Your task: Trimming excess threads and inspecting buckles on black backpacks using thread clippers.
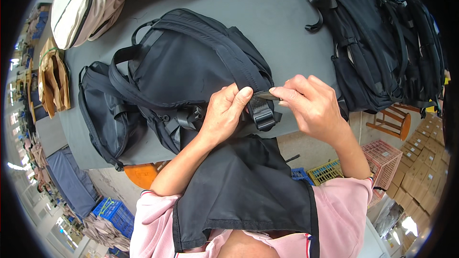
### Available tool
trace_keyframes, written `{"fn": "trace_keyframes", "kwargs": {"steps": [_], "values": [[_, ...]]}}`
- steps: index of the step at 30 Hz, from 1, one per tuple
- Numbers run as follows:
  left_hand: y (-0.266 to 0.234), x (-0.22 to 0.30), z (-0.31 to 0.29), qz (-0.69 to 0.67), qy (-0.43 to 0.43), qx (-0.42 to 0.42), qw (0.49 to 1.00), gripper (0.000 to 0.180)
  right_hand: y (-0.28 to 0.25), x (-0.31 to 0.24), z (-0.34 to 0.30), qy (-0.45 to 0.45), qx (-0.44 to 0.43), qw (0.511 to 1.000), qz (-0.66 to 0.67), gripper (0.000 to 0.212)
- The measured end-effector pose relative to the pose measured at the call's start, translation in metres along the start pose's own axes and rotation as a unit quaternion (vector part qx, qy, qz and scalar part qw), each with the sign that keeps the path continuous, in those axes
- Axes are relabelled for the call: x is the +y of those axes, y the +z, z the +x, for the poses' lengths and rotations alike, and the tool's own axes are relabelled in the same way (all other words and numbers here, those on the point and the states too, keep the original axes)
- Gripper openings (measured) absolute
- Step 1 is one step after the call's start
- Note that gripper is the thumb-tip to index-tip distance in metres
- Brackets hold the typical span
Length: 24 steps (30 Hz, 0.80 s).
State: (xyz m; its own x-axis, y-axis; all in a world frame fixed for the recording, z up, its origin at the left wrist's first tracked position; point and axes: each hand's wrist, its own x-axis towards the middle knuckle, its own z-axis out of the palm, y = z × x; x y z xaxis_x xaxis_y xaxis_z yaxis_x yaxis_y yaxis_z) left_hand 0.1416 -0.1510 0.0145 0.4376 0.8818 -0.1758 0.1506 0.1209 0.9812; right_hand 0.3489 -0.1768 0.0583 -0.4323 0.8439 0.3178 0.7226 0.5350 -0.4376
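A black backpack (186,62) lies on the grey table, its padded shoulder strap (229,52) curving toward me. My left hand (225,112) grips this strap near its lower end, the thumb pressed on top. Just below the thumb hangs a black plastic buckle (263,117) on webbing. In the closed fingers of my right hand (311,107) is a slim, dark metal tool (266,95) with a pointed tip. Its tip lies against the strap beside my left thumb; most of its handle is hidden in the hand.
Several black backpacks (377,43) stand together on the right of the grey table (282,12). Beige bags (76,9) sit at the far left. A smaller black bag (107,110) lies left of the backpack. Below the table are a wooden stool (392,122) and plastic crates (382,160).
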Motion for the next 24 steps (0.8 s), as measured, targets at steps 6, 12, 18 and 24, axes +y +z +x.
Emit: {"fn": "trace_keyframes", "kwargs": {"steps": [6,12,18,24], "values": [[0.0001,-0.0035,0.001,-0.01,-0.009,0.011,1.0,0.039,0.0023,-0.0022,-0.008,0.044,0.022,0.998,0.027,0.028],[0.0011,-0.0066,-0.0003,-0.015,-0.024,0.012,1.0,0.04,0.0014,-0.0035,-0.0074,0.056,0.024,0.997,0.047,0.029],[0.0002,-0.0021,0.0003,-0.026,-0.039,0.015,0.999,0.041,0.0022,-0.0014,-0.0053,0.077,0.008,0.994,0.083,0.031],[0.0017,-0.0044,0.0009,-0.022,-0.046,0.009,0.999,0.04,0.0037,-0.0004,-0.0086,0.107,-0.002,0.987,0.118,0.03]]}}
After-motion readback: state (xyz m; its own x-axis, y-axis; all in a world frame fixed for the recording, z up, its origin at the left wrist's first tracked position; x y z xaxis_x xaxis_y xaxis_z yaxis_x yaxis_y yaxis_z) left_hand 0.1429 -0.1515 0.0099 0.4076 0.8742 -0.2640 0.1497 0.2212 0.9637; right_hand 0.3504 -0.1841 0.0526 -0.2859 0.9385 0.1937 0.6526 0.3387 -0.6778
